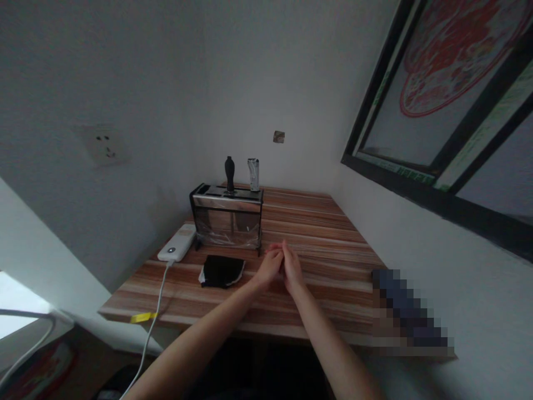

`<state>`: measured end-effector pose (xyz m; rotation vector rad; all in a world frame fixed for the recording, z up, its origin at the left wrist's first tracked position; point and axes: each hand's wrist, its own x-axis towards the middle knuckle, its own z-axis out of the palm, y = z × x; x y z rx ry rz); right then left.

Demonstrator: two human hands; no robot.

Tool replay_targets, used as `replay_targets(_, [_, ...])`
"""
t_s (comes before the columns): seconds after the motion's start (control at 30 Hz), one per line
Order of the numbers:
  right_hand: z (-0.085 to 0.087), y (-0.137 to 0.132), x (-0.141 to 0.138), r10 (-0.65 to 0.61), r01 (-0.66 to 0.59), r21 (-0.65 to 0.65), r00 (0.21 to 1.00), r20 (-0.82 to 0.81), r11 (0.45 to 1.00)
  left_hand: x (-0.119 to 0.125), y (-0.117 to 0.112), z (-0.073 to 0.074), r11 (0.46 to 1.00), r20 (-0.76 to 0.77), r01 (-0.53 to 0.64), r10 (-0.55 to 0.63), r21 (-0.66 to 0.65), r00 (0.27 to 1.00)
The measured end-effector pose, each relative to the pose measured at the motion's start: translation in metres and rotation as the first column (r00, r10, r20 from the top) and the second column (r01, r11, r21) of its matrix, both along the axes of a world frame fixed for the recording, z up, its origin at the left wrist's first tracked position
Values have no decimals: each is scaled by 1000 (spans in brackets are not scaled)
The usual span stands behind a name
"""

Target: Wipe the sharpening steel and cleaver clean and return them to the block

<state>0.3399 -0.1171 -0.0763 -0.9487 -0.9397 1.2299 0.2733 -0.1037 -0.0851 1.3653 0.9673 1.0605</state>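
My left hand (271,265) and my right hand (292,268) rest together over the middle of the wood-grain table (325,239). Their palms face each other, with the fingers closed and touching at the tips. Nothing shows between them. Left of my hands lies a flat black piece (222,270) with torn-looking white edges, perhaps cloth or a pouch. Behind it stands a clear-sided rack (227,222) with a black frame. A black handle (229,173) sticks up from its top, and a small silver-white lighter-like thing (254,174) stands beside that handle.
A white power bank (178,243) with a white cable (160,294) lies at the left, the cable running over the front edge past a yellow strip (142,317). A pixelated dark object (410,311) lies at the right. Walls, a socket (106,145) and a dark frame (416,178) surround the table.
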Motion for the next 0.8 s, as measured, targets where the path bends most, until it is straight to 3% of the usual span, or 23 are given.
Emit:
replay_targets(0.1, [-12,6,7,-82,80,44,996,32,996,8,12,-11,1000,-69,20,-20,8,997])
replay_targets(0.3, [-27,13,5,-171,164,96,983,73,982,-4,17,-23,995,-148,97,-93,23,985])
replay_targets(0.57, [-30,20,10,-203,185,139,971,127,973,0,25,-33,986,-195,108,-83,124,977])
replay_targets(0.8, [-28,20,10,-197,173,156,968,153,972,-1,24,-30,975,-233,102,-55,198,971])
